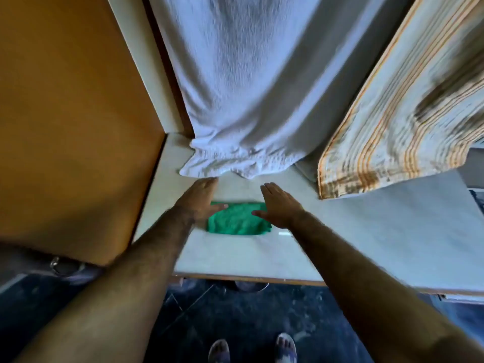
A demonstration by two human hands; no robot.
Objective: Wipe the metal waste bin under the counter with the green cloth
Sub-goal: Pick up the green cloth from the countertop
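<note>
Reaching: both bare arms stretch forward over the counter [235, 258], hands framing the green cloth [238, 218].
Cloth: lies folded flat on the pale counter top, near the middle of the view, ready to be picked up.
Left hand [201, 200]: sits at the cloth's 9 o'clock edge, fingers spread and flat, thumb over the green corner; nothing gripped.
Right hand [281, 205]: sits at the cloth's 3 o'clock edge, palm down, fingers apart, thumb touching the fabric; also holding nothing.
Why so placed: two splayed hands on opposite sides suggest gathering the cloth from both ends, likely the first step.
Bin: a metal rim [250, 286] peeks from under the counter's front edge at 6 o'clock of the cloth, probably the waste bin; most of it is hidden.
Surroundings: a white towel [235, 87] hangs at 12 o'clock, its hem resting on the counter; a striped towel [392, 113] hangs at 2 o'clock; a brown panel [65, 113] stands at 9 o'clock.
Progress: wiping is not yet begun.
</note>
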